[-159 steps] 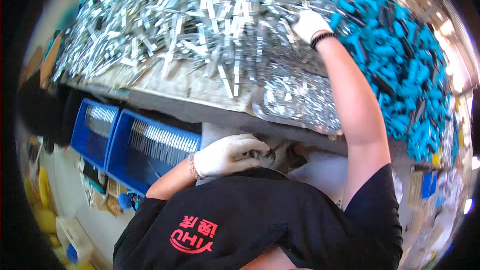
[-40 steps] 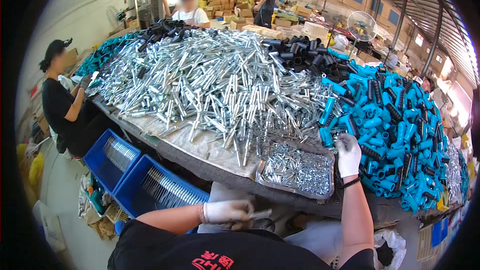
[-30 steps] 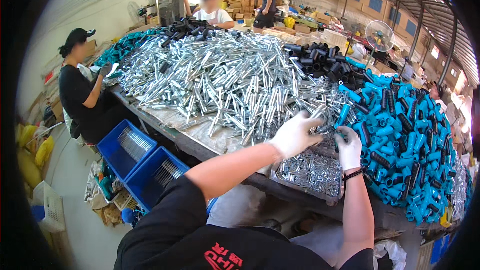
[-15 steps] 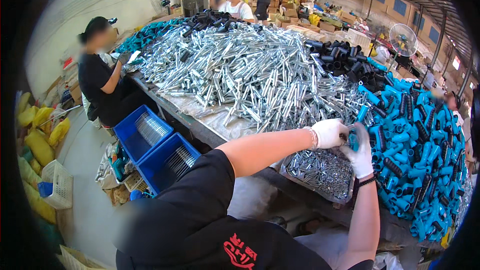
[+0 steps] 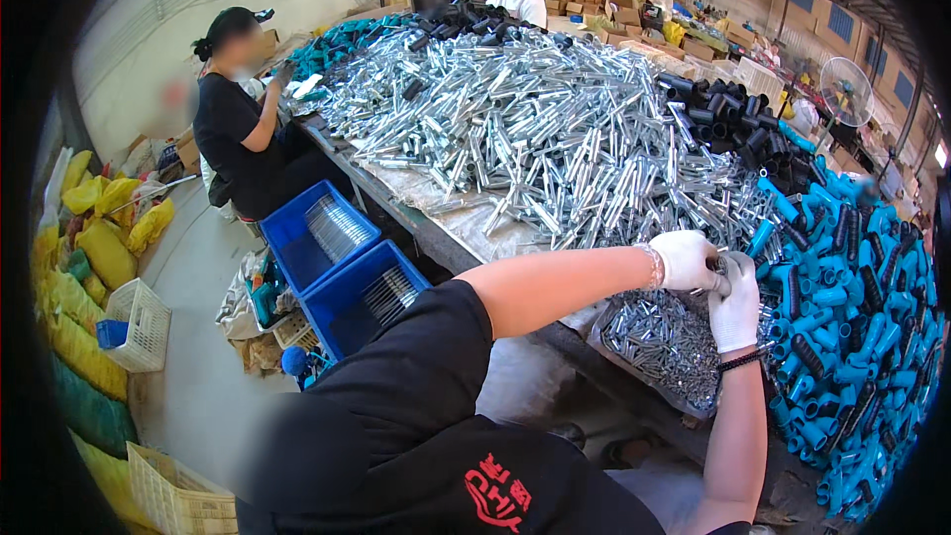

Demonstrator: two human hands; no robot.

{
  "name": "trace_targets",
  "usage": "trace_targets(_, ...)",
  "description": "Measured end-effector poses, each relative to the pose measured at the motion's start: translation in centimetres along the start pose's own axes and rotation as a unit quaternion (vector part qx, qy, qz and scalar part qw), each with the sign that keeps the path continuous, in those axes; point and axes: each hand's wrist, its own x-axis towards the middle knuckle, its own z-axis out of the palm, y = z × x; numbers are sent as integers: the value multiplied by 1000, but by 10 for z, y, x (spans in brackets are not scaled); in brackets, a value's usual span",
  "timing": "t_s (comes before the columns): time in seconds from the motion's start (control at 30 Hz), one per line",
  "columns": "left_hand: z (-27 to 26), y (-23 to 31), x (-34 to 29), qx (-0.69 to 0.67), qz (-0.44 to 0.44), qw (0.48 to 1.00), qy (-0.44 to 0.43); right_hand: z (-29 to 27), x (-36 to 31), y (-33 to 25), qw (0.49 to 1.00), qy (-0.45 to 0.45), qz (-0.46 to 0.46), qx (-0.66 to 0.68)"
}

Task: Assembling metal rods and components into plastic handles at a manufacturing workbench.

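Blue crates (image 5: 342,263) of metal tubes (image 5: 337,226)

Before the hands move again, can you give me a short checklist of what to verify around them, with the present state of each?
1. Both gloves on: left hand and right hand are in white gloves. Ok.
2. Hands together on one small part: they meet, but the part between them is hidden. Cannot tell.
3. Tray of small metal parts under the hands: ok.
4. Blue plastic sleeves beside the right hand: ok.
5. Silver metal tubes heaped beyond the left hand: ok.
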Motion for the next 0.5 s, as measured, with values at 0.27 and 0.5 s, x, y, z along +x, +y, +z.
trace_targets(0.27, 7, 4, -4, 31, 59, 997, 35, -22, -3, 8, 942, -142, 161, 256)
trace_targets(0.5, 18, -38, 18, 21, 145, 986, 81, -9, 9, 9, 997, -74, 10, -13)
